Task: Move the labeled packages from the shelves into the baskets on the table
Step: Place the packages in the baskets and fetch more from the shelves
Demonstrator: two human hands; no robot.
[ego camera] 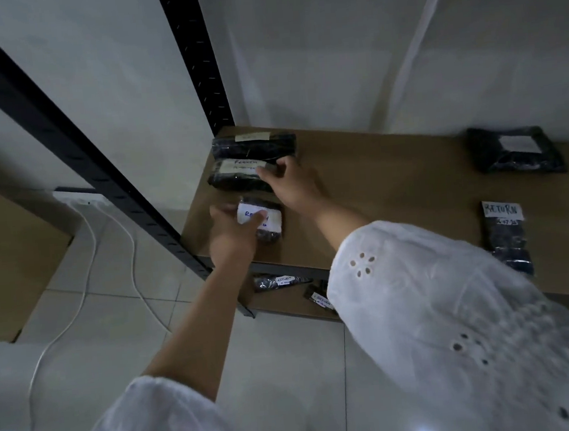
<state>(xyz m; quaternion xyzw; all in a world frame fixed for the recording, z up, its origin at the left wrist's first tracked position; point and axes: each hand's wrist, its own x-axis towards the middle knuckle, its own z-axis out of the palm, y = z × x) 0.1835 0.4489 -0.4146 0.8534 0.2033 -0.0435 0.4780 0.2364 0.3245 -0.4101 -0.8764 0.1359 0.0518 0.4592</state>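
Note:
On the brown shelf board (387, 185), three dark packages with white labels lie near its left end. My left hand (233, 235) grips the nearest small package (270, 221), thumb across its label. My right hand (290, 184) curls its fingers over the right end of the middle package (235, 178). The back package (253, 146) lies just behind it, untouched. No baskets are in view.
Two more dark labeled packages lie on the shelf's right side, one at the back (515, 152) and one marked RETURN (506, 233) near the front. Small packages (275, 281) sit on the lower shelf. Black shelf uprights (62, 131) stand left; white cables (87, 253) cross the tiled floor.

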